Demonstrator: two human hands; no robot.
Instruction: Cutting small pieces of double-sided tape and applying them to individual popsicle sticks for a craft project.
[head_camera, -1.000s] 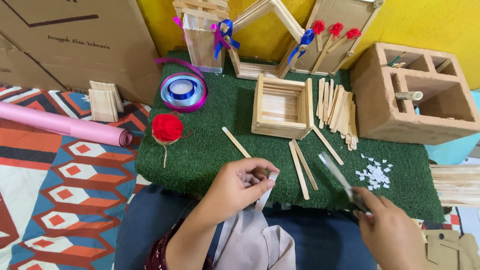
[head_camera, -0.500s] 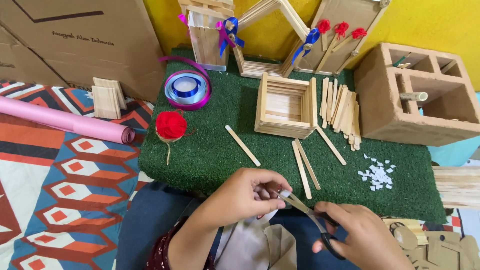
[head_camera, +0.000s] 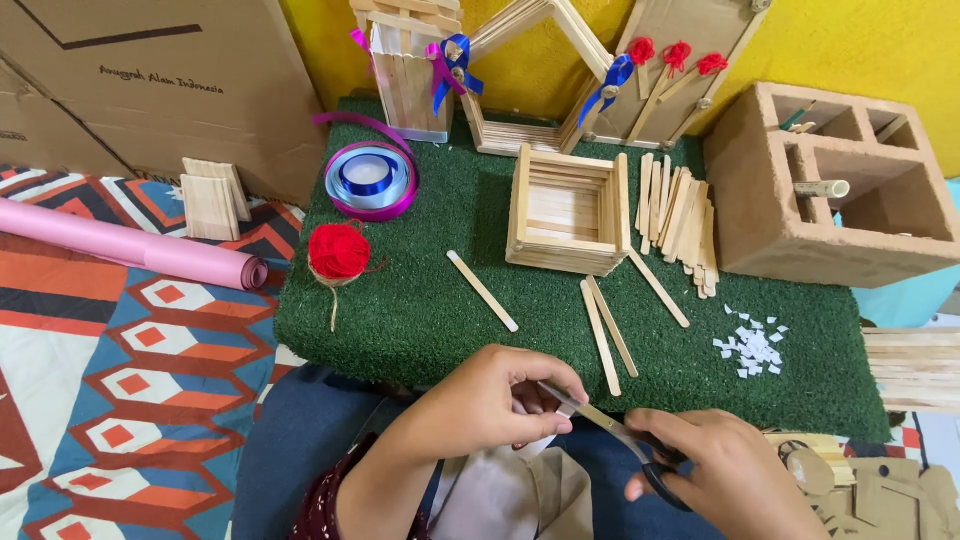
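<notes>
My left hand (head_camera: 500, 405) pinches a small white piece, mostly hidden by the fingers, just below the front edge of the green turf mat (head_camera: 420, 300). My right hand (head_camera: 730, 480) grips black-handled scissors (head_camera: 610, 425), and their blades point up-left and meet the piece at my left fingertips. Loose wooden craft sticks (head_camera: 605, 325) lie on the mat just beyond the hands. A square stick-built box (head_camera: 565, 210) stands further back, with a pile of small white scraps (head_camera: 750, 345) to the right.
A red yarn ball (head_camera: 338, 250), ribbon rolls (head_camera: 370, 178), a stack of sticks (head_camera: 680, 215) and stick-built structures with bows (head_camera: 520, 80) sit on the mat. A brown hollow block (head_camera: 830, 185) stands at right, a pink paper roll (head_camera: 130, 245) and cardboard box (head_camera: 160, 70) at left.
My right hand has brought the scissors down from over the mat toward my left hand, and the blades now reach the piece held there. The left hand stayed near the mat's front edge.
</notes>
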